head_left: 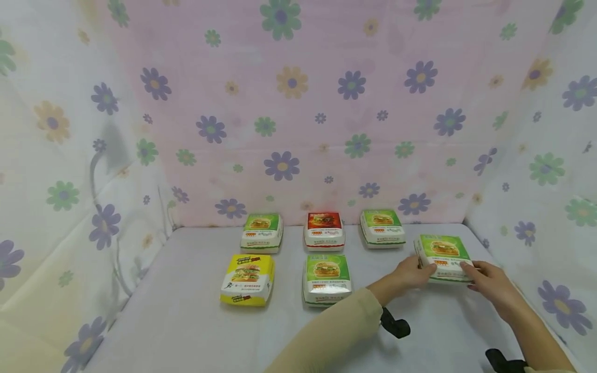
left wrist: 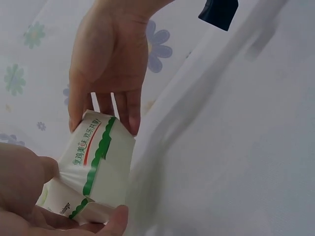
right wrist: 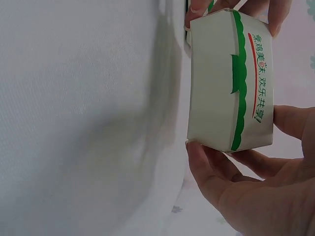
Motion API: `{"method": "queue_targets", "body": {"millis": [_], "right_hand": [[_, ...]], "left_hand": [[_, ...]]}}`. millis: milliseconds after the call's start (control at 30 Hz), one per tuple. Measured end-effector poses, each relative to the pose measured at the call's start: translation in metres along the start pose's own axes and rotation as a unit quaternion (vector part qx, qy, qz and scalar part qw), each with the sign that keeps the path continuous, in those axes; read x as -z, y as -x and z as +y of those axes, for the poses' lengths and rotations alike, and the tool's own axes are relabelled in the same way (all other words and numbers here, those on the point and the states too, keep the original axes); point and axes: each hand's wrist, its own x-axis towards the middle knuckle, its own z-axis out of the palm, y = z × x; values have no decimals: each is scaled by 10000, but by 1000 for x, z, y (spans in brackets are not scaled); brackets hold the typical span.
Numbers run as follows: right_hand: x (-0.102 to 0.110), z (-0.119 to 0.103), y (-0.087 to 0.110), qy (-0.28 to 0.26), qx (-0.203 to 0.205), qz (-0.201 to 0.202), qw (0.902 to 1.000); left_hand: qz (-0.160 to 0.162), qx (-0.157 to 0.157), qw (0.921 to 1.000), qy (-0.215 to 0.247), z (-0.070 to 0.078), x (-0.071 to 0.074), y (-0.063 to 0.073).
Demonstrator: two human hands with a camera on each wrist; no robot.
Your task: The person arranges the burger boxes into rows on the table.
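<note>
Both hands hold a green-and-white burger box (head_left: 444, 257) by its sides, at the right of the table in the head view. My left hand (head_left: 409, 274) grips its left side, thumb along the upper front edge. On the opposite side my right hand (head_left: 495, 286) pinches it, with the thumb on top. In the right wrist view the box's white front (right wrist: 214, 81) with a green scalloped band faces the camera, close over the table, and the right hand's (right wrist: 261, 189) fingers reach under its lower edge. The left wrist view shows the left hand (left wrist: 22, 196) at a corner.
On the white-covered table (head_left: 177, 321), a back row has a green box (head_left: 262, 232), a red box (head_left: 324, 231) and another green box (head_left: 382, 228). Nearer are a yellow box (head_left: 247, 280) and a green box (head_left: 327, 280) left of my arm. Floral curtains (head_left: 298, 129) enclose the table.
</note>
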Motion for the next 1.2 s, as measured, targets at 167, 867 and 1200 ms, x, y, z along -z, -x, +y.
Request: {"method": "queue_targets", "body": {"millis": [167,867,1200], "right_hand": [[-6,-8,3,24,176,-137,9997],[-35,-30,13,155,325,-545,9979],[-53,-36,13,126,260,-706,9971]], "left_hand": [[73,-33,9999,126,-1,11,11],[312,-196,9966,738,-31,33,46],[523,-60,9970,576,-51,41,53]]}}
